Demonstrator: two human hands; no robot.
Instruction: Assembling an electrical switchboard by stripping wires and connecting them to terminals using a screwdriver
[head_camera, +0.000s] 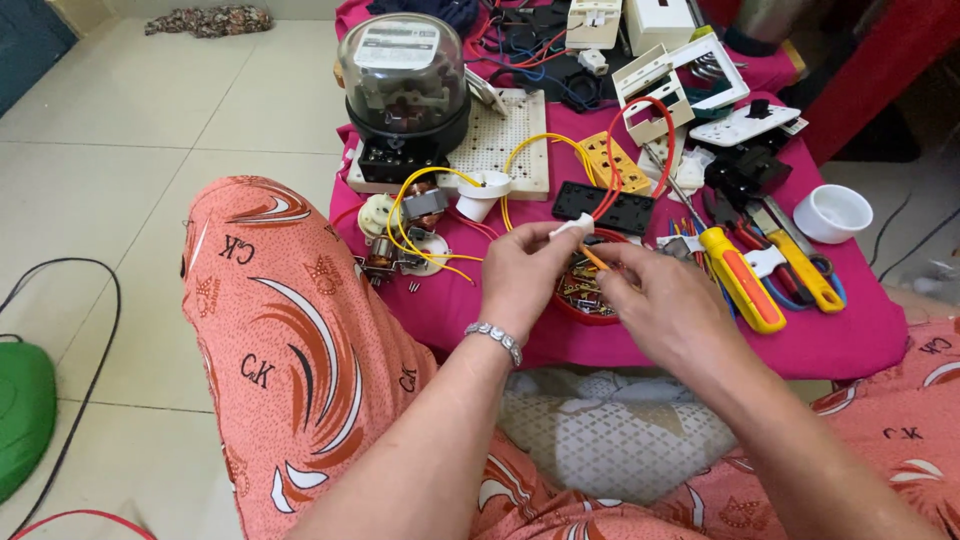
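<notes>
Pale floor tiles surround a low tabletop (850, 350) draped in a pink cloth, with the person's knees in orange patterned fabric drawn up on either side.

Nearest the camera, the left hand (525, 275), a beaded bracelet (497, 340) at its wrist, has its grip pinched shut on a small white connector (577, 226) from which a red wire (640, 140) loops upward. The right hand (665, 305) sits just beside it, its grip closed on a thin orange-handled tool (594, 259) whose tip points at the connector.

Directly under the hands stands a red bowl (585, 295) of small metal parts. Right of the bowl lie a yellow-and-orange screwdriver (742, 280) and a yellow-handled cutter (805, 270), and further right a white cup (838, 212). Left of the bowl are copper coil parts (400, 240) with yellow wires (420, 225) looping over them.

Just beyond the bowl lies a black strip (603, 208), then a yellow terminal block (615, 160). Further back and left of the bowl stands a white perforated board (505, 140) carrying an electricity meter (404, 80) under a clear dome. White switch plates (690, 75) lie at the far right end.
</notes>
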